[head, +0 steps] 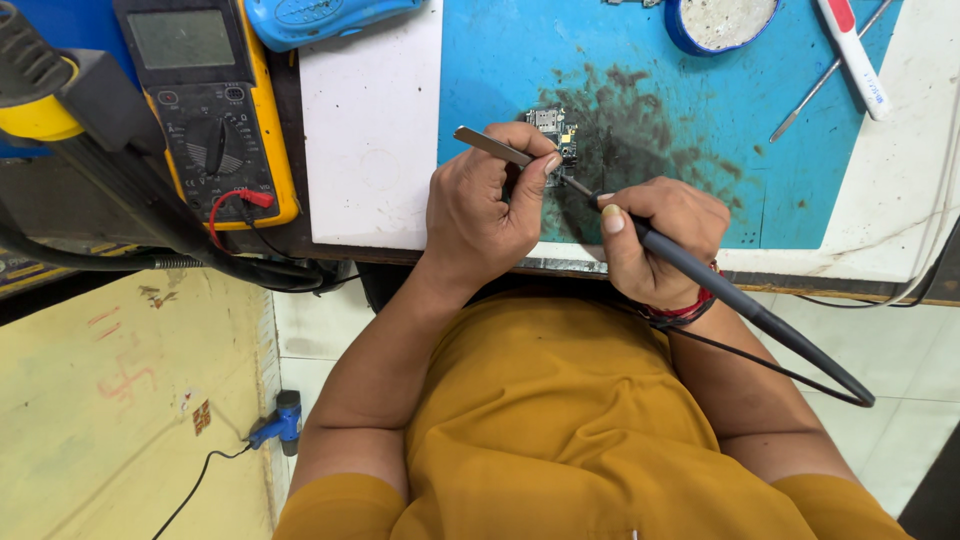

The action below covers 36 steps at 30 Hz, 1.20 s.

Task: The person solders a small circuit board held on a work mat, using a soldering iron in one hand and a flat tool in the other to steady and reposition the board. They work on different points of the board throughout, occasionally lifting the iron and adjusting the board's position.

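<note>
— So, where does the work stand?

— Mid-soldering, I'd judge. The left hand point(480, 205) is closed around a pair of metal tweezers point(492, 146), thumb and forefinger pinching them, their tips aimed at the small circuit board point(555, 130). The right hand point(660, 240) is wrapped around a dark soldering iron point(700, 275), held like a pen, its tip down by the board's lower edge.

— And the board itself?

— Just above the centre of the frame, lying on the blue work mat point(680, 70), at the edge of a dark scorched patch. The left thumb partly covers it, so I can't tell whether the tweezers actually touch a part.

— What would the next move ask for?

— A steady pinch and a light touch with the tip, as I read it; the board is small and both tools crowd the same spot.

— The pose?

— Both forearms come up from the bottom of the frame, wrists bent inward, hands close together but apart. The iron's cord point(790, 372) loops off to the lower right.

— Anything else around?

— A yellow multimeter point(215, 110) at upper left, a round blue tin point(722, 25) along the top edge.
</note>
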Each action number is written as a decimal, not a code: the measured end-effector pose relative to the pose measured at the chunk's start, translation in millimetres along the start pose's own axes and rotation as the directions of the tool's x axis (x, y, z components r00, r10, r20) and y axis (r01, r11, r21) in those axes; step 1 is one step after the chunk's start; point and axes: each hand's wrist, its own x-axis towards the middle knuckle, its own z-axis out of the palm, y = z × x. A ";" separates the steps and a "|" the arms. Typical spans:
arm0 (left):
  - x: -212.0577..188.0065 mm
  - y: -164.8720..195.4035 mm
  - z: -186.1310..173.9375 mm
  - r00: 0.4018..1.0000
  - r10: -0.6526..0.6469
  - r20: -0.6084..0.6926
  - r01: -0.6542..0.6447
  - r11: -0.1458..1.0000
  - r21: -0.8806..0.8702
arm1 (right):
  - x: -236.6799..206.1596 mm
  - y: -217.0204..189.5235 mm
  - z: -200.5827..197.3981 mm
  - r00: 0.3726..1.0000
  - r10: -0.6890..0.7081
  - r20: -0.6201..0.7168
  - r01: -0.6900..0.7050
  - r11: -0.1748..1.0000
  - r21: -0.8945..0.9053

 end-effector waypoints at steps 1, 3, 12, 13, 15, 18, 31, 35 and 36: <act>0.0 0.5 0.0 1.000 -0.001 0.000 0.001 1.000 0.000 | 0.3 0.0 0.0 1.000 -0.004 0.000 0.004 1.000 0.003; -0.5 1.1 0.0 1.000 -0.006 0.002 0.006 1.000 -0.002 | -0.3 -0.4 -1.4 1.000 0.014 0.006 -0.014 1.000 -0.003; 0.5 2.1 0.7 1.000 -0.002 0.005 0.002 1.000 0.007 | 0.7 -0.1 -3.2 1.000 0.009 0.016 -0.009 1.000 -0.009; 0.8 2.0 0.9 1.000 0.008 0.002 -0.008 1.000 0.012 | 1.0 0.2 -3.3 1.000 0.003 0.019 -0.003 1.000 -0.014; 0.3 2.1 1.6 1.000 -0.005 0.003 0.005 1.000 0.003 | 0.2 -0.3 -3.3 1.000 0.018 0.009 -0.018 1.000 -0.006; 0.5 1.8 2.2 1.000 0.000 0.003 0.000 1.000 0.001 | 0.7 1.1 -2.9 1.000 0.006 0.007 -0.006 1.000 0.004; -0.7 0.6 3.8 1.000 0.004 0.003 -0.004 1.000 -0.001 | -1.1 2.2 -2.3 1.000 -0.006 0.004 0.006 1.000 0.006; -0.5 0.8 3.9 1.000 -0.001 0.005 0.001 1.000 0.001 | -0.9 2.0 -2.4 1.000 0.006 0.002 -0.006 1.000 -0.001; -0.7 1.0 4.1 1.000 -0.001 0.005 0.001 1.000 0.001 | -1.0 2.0 -2.6 1.000 0.000 0.002 0.000 1.000 0.000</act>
